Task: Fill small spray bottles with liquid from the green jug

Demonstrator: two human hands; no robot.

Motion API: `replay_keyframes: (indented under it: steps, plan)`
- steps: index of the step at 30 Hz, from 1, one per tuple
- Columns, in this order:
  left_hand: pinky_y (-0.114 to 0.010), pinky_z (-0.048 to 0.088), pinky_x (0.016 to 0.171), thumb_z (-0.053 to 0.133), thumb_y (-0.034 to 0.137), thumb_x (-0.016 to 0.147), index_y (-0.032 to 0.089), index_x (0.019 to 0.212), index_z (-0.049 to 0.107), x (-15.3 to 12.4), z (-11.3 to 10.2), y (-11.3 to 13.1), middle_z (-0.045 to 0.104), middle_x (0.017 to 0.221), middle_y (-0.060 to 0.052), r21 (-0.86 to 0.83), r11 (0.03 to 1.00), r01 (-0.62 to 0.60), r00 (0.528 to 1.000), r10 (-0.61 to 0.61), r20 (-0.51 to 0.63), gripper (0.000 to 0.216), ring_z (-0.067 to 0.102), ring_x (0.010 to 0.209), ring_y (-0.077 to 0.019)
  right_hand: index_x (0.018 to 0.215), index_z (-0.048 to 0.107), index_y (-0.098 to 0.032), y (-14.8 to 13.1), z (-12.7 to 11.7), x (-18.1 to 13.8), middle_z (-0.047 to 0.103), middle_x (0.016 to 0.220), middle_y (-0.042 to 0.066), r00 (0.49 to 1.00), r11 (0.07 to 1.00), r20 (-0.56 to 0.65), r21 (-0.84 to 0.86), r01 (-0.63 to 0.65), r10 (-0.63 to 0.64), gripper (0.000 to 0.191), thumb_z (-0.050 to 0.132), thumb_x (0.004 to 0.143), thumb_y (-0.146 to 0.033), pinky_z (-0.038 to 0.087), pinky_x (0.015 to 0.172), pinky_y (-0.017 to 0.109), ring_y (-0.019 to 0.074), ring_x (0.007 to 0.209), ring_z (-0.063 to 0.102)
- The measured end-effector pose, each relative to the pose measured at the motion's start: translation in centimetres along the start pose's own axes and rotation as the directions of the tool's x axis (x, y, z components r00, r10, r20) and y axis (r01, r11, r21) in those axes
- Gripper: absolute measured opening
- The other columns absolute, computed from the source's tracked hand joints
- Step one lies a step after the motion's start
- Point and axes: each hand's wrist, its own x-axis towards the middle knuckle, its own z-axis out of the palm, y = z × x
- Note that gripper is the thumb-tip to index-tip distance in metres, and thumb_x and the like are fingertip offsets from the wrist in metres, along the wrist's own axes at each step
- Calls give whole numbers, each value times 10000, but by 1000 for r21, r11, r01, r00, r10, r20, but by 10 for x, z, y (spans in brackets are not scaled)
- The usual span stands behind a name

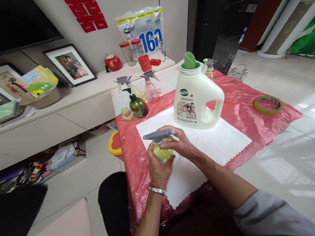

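Observation:
A yellow-tinted clear spray bottle (162, 153) with a grey trigger head (158, 134) is held over the white cloth-like sheet with zigzag edges (186, 178). My left hand (159, 170) wraps round the bottle's body from below and the left. At the top, my right hand (180, 142) has its fingers closed on the trigger head. Just beyond them stands a large off-white detergent jug (197, 98), label toward me, with a green scoop-shaped piece (190, 61) in its mouth. The lower part of the spray bottle is hidden by my hands.
Left of the jug stand a dark green pump bottle (137, 106), a pink spray bottle (151, 91) and a pale green cap (127, 113). A tape roll (268, 104) lies on the red plastic table cover (240, 98). Behind is a cabinet (88, 106).

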Motion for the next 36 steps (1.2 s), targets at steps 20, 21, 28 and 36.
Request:
replay_keyframes:
  steps: [20, 21, 28, 36]
  plan:
    - [-456, 535, 932, 811, 436, 720, 202, 1397, 353, -2, 3, 0, 598, 1298, -155, -13, 1000, 11, 1000, -11, 2, 850, 638, 1147, -308, 1388, 563, -282, 5, -8, -10, 587, 1334, 77, 1000, 997, 26, -81, 4, -1, 622, 777, 816, -399, 450, 1054, 398, 223, 1196, 569]
    - [-462, 531, 937, 805, 478, 718, 201, 1396, 356, -2, 3, -1, 592, 1307, -160, -22, 1000, 8, 1000, -8, 3, 859, 633, 1153, -315, 1381, 570, -284, 4, -13, -8, 592, 1333, 80, 999, 998, 49, -55, -10, 13, 588, 738, 845, -459, 459, 1050, 411, 228, 1197, 577]
    - [-477, 495, 990, 716, 706, 717, 186, 1410, 344, -2, 3, -3, 552, 1365, -191, -42, 998, -37, 999, 38, 15, 943, 592, 1218, -340, 1387, 568, -315, -15, -24, 5, 562, 1386, 67, 980, 997, 191, 26, -70, 64, 525, 676, 895, -464, 448, 1080, 421, 226, 1251, 564]
    - [-468, 509, 970, 710, 719, 712, 183, 1400, 351, -1, 2, 1, 568, 1356, -184, -51, 998, -43, 999, 45, 24, 943, 609, 1198, -337, 1344, 607, -294, -17, -21, 12, 615, 1285, 67, 971, 997, 224, -9, -81, 81, 578, 793, 799, -353, 482, 999, 368, 208, 1153, 595]
